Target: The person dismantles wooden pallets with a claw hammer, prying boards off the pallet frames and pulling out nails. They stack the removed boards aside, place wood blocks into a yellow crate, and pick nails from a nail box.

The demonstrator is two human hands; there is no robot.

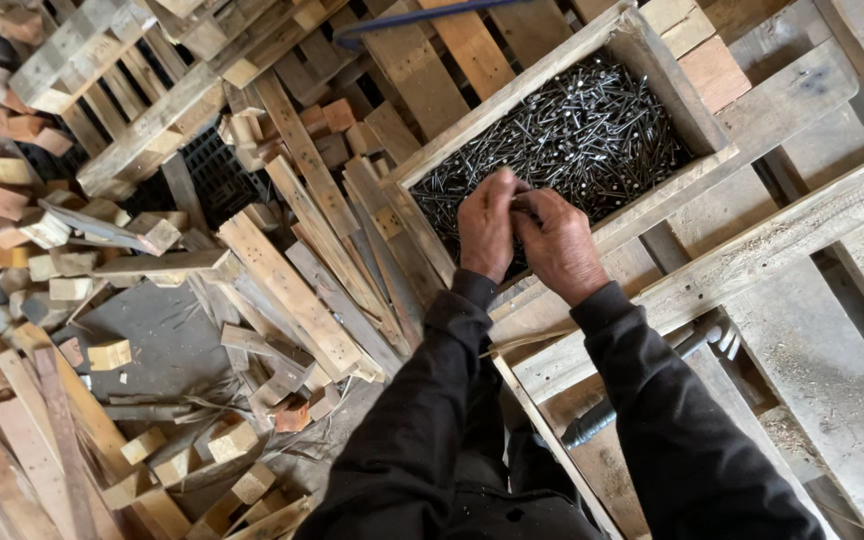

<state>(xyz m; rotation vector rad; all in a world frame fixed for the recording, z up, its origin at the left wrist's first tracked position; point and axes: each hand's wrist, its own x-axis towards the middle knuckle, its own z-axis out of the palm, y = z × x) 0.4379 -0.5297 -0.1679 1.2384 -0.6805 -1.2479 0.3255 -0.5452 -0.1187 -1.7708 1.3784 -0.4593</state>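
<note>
- Workshop floor seen from above, littered w/ scrap: loose wooden blocks point(12, 190) heaped at far left, broken slats point(292, 290) fanned across the middle, stacked pallets point(122, 100) upper left.
- Pallet point(812, 300) under construction fills the right side; pale boards, sawdust on them. Person stands at its edge, black sleeves reaching in.
- Wooden box point(652, 70) sits tilted on the pallet, rim of rough planks, filled w/ a dense heap of dark nails point(592, 130). Box looks well stocked, approx. full across its floor.
- Hammer point(642, 385) lies on the pallet just right of the right forearm, dark handle running down-left, claw head near the sleeve. Neither hand touches it.
- Left hand point(487, 222) and right hand point(559, 245) meet at the near rim of the box, fingertips pressed together over the nail heap.
- Grip: both hands curled narrow, pinching. Something thin and dark shows between the fingertips, prob. a nail or a few; count can't be told, fingers hide it.
- Progress, judged: at the nail-gathering stage. Boards are laid but no nail is visibly being driven, hammer is idle; fastening seems yet to come.
- Nails rel. to grip: heap lies directly under and beyond the fingertips, touching or nearly so.
</note>
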